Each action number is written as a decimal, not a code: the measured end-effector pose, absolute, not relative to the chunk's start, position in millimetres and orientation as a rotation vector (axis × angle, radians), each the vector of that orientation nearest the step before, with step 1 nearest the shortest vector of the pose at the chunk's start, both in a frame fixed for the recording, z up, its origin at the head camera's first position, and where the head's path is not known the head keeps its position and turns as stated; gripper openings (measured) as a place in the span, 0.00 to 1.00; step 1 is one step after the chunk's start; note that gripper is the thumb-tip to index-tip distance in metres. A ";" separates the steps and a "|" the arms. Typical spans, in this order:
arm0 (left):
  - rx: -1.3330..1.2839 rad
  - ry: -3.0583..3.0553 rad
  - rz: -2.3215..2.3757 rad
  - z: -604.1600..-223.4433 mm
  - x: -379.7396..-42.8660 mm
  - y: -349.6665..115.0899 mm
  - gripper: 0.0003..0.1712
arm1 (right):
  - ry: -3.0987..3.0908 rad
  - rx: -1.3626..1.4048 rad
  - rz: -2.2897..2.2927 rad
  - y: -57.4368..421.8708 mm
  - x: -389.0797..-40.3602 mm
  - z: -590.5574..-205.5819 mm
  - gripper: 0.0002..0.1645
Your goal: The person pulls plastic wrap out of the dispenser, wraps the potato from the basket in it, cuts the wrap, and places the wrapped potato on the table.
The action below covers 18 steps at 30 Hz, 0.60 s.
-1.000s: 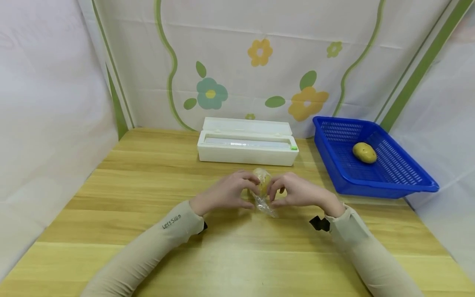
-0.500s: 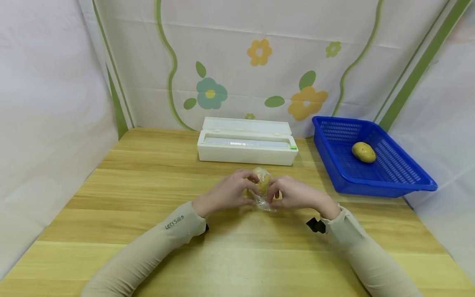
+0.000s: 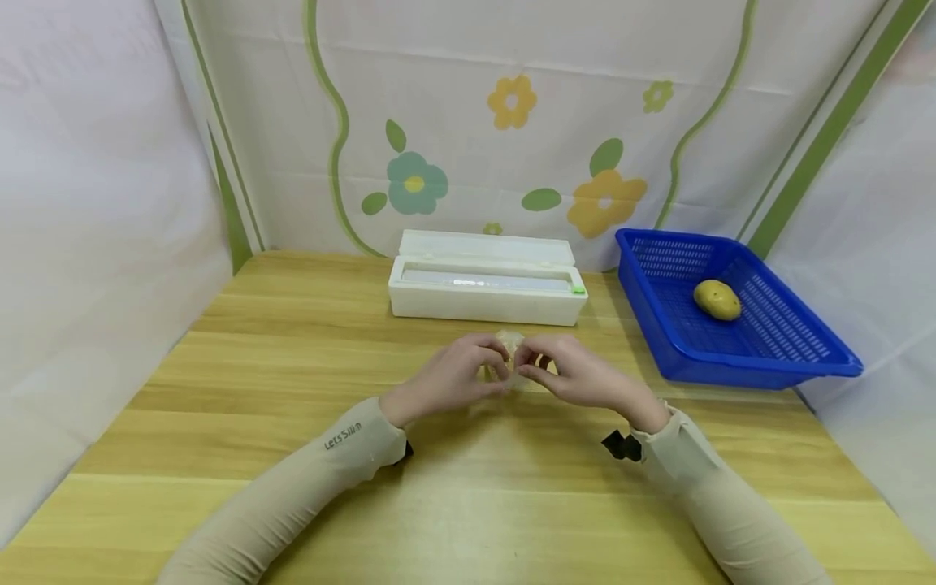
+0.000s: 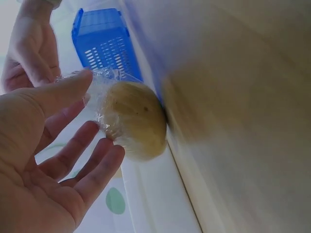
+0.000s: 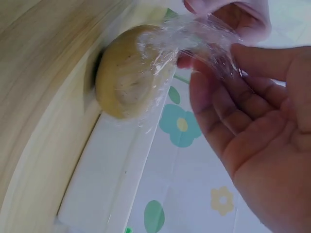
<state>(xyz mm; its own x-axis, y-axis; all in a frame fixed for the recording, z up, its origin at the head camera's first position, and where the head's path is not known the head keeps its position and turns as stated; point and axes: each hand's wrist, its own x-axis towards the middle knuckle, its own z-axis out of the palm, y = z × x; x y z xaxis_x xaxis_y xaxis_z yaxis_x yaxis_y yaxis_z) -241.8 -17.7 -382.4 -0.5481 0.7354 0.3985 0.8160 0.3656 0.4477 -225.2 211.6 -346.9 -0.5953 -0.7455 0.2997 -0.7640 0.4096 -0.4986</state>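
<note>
A long white box (image 3: 486,306) with its lid (image 3: 486,246) raised lies near the back edge of the wooden bench (image 3: 468,504), a blue perforated basket (image 3: 760,367) holding one potato (image 3: 717,300) sits at the back right corner, and white flower-printed cloth (image 3: 453,97) hangs behind.

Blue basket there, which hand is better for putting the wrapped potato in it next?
Probably the right hand: both hands are at the wrapped potato, but the blue basket stands on the right side, nearer that hand than the left hand.
</note>
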 end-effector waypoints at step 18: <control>-1.427 -2.496 -1.165 -373.9 -248.8 -24.3 0.02 | -2.648 1.161 1.023 210.0 -230.8 -360.9 0.05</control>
<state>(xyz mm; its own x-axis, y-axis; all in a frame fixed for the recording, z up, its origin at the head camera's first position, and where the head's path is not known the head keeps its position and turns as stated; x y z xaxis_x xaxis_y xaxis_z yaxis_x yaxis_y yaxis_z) -248.8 -24.3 -373.9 -0.5760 0.7254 0.3769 0.7549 0.2950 0.5858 -230.8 210.0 -360.9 -0.7109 -0.6281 0.3164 -0.6777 0.4916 -0.5469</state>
